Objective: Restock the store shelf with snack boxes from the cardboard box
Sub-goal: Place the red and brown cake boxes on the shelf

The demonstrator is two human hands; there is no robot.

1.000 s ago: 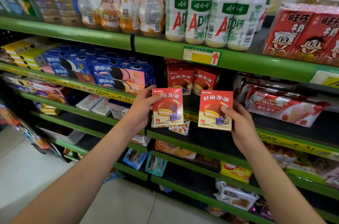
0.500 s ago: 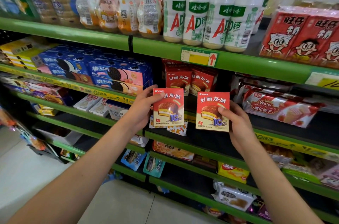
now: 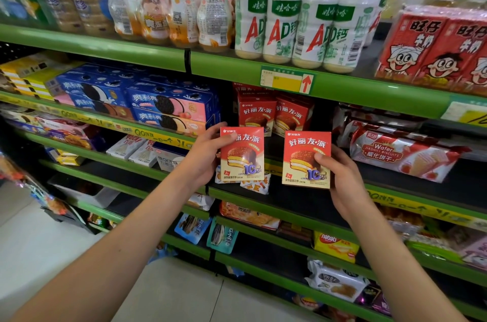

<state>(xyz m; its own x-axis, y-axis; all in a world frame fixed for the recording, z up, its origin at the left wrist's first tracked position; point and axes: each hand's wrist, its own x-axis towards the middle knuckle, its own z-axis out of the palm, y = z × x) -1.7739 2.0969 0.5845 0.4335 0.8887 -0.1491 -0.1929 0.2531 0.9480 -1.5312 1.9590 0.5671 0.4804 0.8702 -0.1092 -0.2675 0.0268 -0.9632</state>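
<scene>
I hold two red snack boxes upright in front of the second shelf. My left hand (image 3: 204,161) grips the left snack box (image 3: 242,154) by its left edge, thumb on the front. My right hand (image 3: 342,179) grips the right snack box (image 3: 305,159) by its right edge, thumb on the front. Further back on the green shelf (image 3: 290,194) stand more of the same red boxes (image 3: 274,113), stacked two high. The cardboard box is out of view.
Blue cookie boxes (image 3: 168,108) fill the shelf to the left, red wafer packs (image 3: 400,155) lie to the right. White drink bottles (image 3: 290,21) and red milk cartons (image 3: 432,50) stand on the shelf above. Lower shelves hold assorted snack packs. Pale floor tiles lie below left.
Both hands and their boxes have barely moved; the right box has shifted slightly left and up relative to the shelf as the view drifted.
</scene>
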